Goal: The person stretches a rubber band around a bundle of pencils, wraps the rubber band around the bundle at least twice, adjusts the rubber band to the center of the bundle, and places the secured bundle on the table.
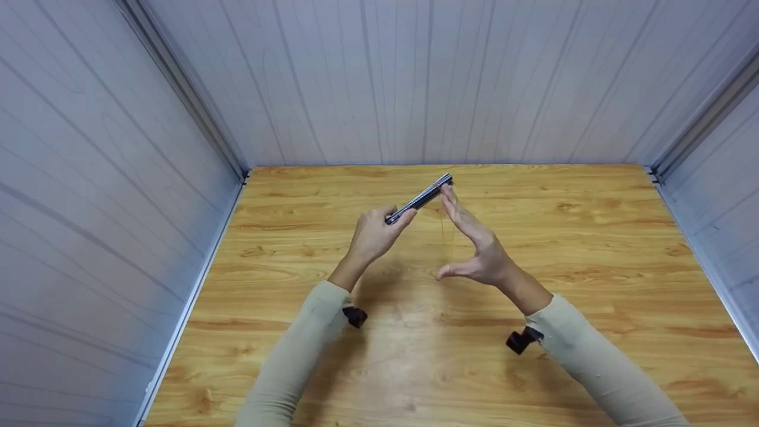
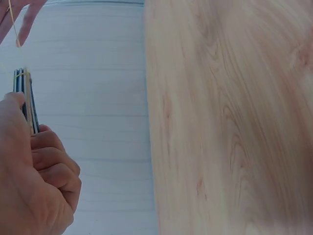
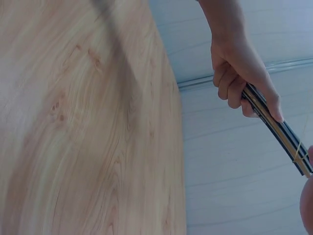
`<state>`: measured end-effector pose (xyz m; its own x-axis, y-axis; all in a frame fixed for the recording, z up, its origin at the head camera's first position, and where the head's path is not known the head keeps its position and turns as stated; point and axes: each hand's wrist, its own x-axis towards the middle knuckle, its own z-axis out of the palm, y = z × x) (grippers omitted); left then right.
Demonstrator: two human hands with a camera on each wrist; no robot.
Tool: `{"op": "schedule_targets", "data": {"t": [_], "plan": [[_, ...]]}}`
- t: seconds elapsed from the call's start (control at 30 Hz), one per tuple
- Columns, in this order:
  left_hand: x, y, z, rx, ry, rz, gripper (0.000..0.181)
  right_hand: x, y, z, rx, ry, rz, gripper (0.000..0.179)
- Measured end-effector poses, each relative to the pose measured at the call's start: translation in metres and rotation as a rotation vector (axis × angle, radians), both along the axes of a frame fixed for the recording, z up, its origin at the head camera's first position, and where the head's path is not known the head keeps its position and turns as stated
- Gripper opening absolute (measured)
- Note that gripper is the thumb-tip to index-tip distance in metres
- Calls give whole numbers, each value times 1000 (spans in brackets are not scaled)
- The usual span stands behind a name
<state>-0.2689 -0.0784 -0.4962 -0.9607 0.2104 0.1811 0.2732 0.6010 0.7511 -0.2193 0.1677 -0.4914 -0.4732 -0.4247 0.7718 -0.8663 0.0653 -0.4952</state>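
My left hand (image 1: 379, 231) grips a bundle of slim dark, patterned sticks (image 1: 424, 197) near its lower end, thumb along the side. The bundle slants up and away to the right above the table. In the right wrist view a thin yellow rubber band (image 3: 296, 152) crosses the bundle's far end, with a strand rising from it. My right hand (image 1: 483, 252) has its fingers straight, fingertips at that far end, and its thumb spread wide apart. Faint strands hang between these fingers and the thumb in the head view. The left wrist view shows the stick ends (image 2: 22, 76) close below the right fingertips.
Below the hands lies a wood-grain tabletop (image 1: 284, 279). Pale panel walls (image 1: 391, 83) stand at the back and both sides. Small black cameras (image 1: 356, 317) stick out under the sleeves at each wrist.
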Motion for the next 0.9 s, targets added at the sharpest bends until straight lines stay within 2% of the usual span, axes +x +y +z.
{"op": "schedule_targets", "data": {"t": [0.23,0.47,0.7,0.9], "plan": [[3,3,0,111,26,81,50,0,0,-4,-1,-102,67,138],[8,7,1,203,81,123,45,4,0,-6,-24,-196,57,154],[12,9,0,228,202,167,40,6,4,-4,-107,-331,116,151],[14,5,-2,215,352,156,37,1,11,-4,-202,-410,163,149]]}}
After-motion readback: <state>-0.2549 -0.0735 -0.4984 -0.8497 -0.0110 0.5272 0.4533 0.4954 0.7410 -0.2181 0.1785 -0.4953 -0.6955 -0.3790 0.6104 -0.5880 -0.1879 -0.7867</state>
